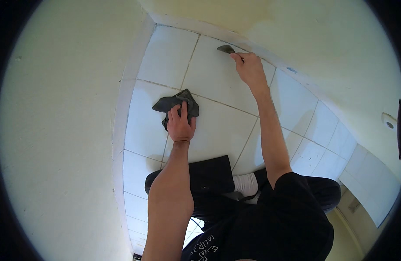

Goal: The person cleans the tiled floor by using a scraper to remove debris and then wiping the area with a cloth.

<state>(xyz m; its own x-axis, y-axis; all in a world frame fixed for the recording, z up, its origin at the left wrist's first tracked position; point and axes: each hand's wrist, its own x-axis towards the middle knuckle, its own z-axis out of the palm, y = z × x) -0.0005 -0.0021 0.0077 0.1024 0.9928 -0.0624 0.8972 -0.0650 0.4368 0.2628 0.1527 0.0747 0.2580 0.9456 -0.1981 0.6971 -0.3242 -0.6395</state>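
Observation:
My right hand [252, 68] is closed round the handle of a scraper [225, 48], reaching far forward. Its dark metal blade points left, low over the white tiled floor [220, 78] near the foot of the far wall. Most of the handle is hidden in my fingers. Nearer and to the left, my left hand [180, 124] presses a crumpled dark grey cloth [165, 103] onto the tiles, fingers spread over it and gripping its folds. The cloth lies across a grout line.
A pale wall [70, 122] rises along the left, and a cream wall [305, 39] closes the far side and right. Dirty grout lines cross the floor. My folded legs in black trousers [209, 174] and a white sock [245, 184] are on the near tiles. A small round fitting [388, 122] sits on the right wall.

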